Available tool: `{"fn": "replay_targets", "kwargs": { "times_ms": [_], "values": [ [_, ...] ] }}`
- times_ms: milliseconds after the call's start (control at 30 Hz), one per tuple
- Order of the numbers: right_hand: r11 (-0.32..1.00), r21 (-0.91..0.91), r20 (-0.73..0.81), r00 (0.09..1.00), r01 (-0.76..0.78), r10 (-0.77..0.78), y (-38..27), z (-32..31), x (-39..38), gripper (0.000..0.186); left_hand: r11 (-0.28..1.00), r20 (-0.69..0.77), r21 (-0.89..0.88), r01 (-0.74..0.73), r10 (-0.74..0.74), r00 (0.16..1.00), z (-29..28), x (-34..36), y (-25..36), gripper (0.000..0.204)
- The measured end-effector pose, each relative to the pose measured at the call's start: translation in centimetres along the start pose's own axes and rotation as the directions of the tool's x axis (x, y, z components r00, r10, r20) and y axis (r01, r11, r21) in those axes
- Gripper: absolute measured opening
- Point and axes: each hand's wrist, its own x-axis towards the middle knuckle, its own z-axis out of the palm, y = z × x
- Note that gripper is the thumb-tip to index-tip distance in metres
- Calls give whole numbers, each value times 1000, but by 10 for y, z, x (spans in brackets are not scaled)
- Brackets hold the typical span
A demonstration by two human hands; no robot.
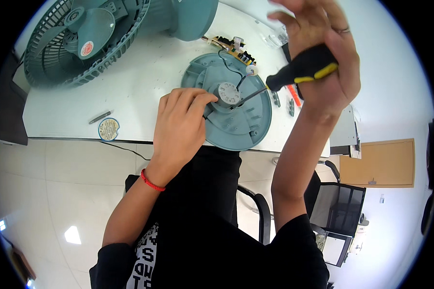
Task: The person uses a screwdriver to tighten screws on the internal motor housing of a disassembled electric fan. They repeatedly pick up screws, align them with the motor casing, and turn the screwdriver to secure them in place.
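A round grey-green fan base [253, 127] lies with its ribbed inside up near the table's front edge. At its middle sits a small round metal motor [228, 94], wires running from it. My left hand [181, 123] is closed against the motor's left side, fingers bent and fingertips partly hidden. A screwdriver [301, 68] with a black and yellow handle lies across the palm of my right hand [330, 62]. The thumb side bears on the handle while the other fingers are lifted and spread. Its shaft slants down left, the tip at the motor's lower right edge.
A grey-green fan head [89, 36] with cage and blades fills the back left. Behind the base lies a circuit board [234, 48] with wires. A round label disc [108, 129] and a small metal rod [100, 117] lie front left. An office chair [340, 204] stands right.
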Motion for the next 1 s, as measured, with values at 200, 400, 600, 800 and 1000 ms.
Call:
{"fn": "replay_targets", "kwargs": {
  "times_ms": [200,400,600,800,1000],
  "values": [
    [679,662,620,741,-317,-259,13,-14,26,30,1000,3,-13,20,-20,1000,0,0,0,51],
    [972,-208,-714,696,-110,-74,-14,30,-18,32,1000,3,14,-4,4,1000,1,-1,-2,51],
    [989,136,-164,986,64,-41,5,-10,-13,49,1000,16,-4,14,-14,1000,0,0,0,52],
    [619,625,765,530,-475,-366,5,-4,37,29,1000,10,21,-1,1,1000,2,-2,-2,51],
    [989,-135,-623,781,-57,-40,-15,32,-18,37,1000,1,27,-15,15,1000,4,-3,-4,50]
  ]
}}
